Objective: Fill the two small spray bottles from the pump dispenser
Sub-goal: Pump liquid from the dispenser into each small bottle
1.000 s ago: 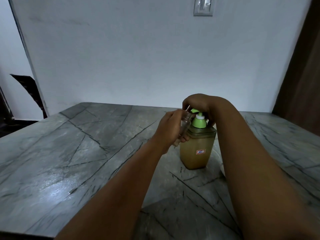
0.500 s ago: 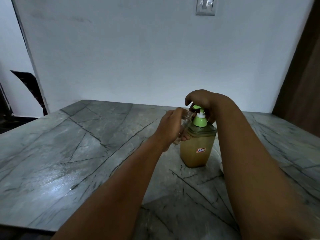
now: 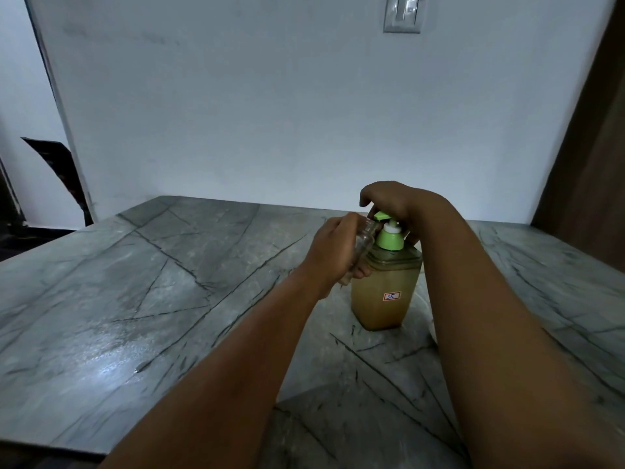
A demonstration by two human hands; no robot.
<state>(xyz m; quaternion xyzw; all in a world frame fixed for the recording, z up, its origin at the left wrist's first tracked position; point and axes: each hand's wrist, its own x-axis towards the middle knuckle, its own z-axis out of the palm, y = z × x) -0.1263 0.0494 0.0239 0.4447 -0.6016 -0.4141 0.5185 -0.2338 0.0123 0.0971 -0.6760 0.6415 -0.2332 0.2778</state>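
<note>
The pump dispenser (image 3: 385, 292) stands on the desk (image 3: 142, 299), near its far edge and toward the right side. It is filled almost to the shoulder with amber liquid, so it is probably heavy and steady enough to be pressed from above without a second hold. The small spray bottle (image 3: 363, 243) is clear and looks light, maybe slippery if liquid runs on it; it is best taken around the body, with the neck left free.

The left hand (image 3: 333, 255) grips this bottle with curled fingers and holds it tilted, its open neck just beside the green nozzle. The right hand (image 3: 392, 201) rests on the pump head (image 3: 384, 216) from above, fingers bent over it. I judge that a weak alignment could send liquid outside the narrow neck. A second spray bottle I cannot see.
</note>
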